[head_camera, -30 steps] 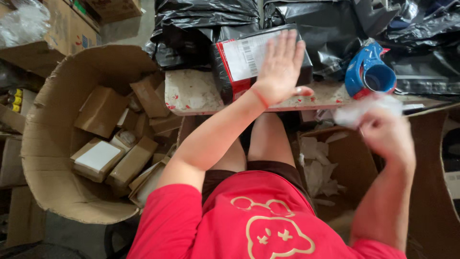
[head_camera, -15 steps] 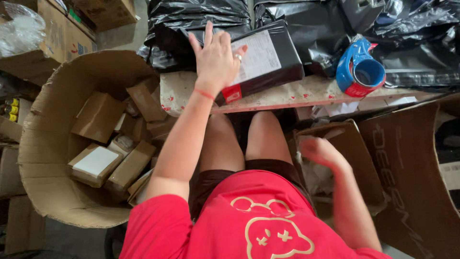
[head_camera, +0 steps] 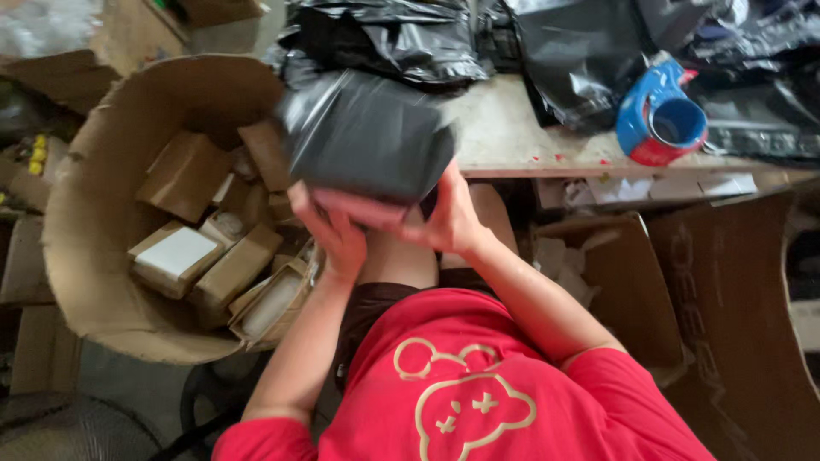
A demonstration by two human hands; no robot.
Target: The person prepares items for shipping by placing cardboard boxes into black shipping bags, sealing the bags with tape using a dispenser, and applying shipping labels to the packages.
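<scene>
Parcel (head_camera: pixel 367 137) in black plastic wrap, blurred, gripped from below between both hands and lifted off the lap in front of the table (head_camera: pixel 512 137) edge. Left hand (head_camera: pixel 333 235) curled under its near left corner, fingers closed on the wrap; right hand (head_camera: pixel 440 222) cupped under the near right side, thumb up against the face, probably to steady a bulky load. To the left, big round cardboard bin (head_camera: pixel 94 213), open-topped, tilted toward the seat within easy reach, piled loosely with small brown boxes (head_camera: pixel 184 175), one with a white face (head_camera: pixel 178 254). On the table, heap of black plastic bags (head_camera: pixel 401 34) at the back and blue tape dispenser (head_camera: pixel 662 115) at the right, well apart from the parcel. Flat cardboard sheet (head_camera: pixel 735 290) leaning below the table on the right.
</scene>
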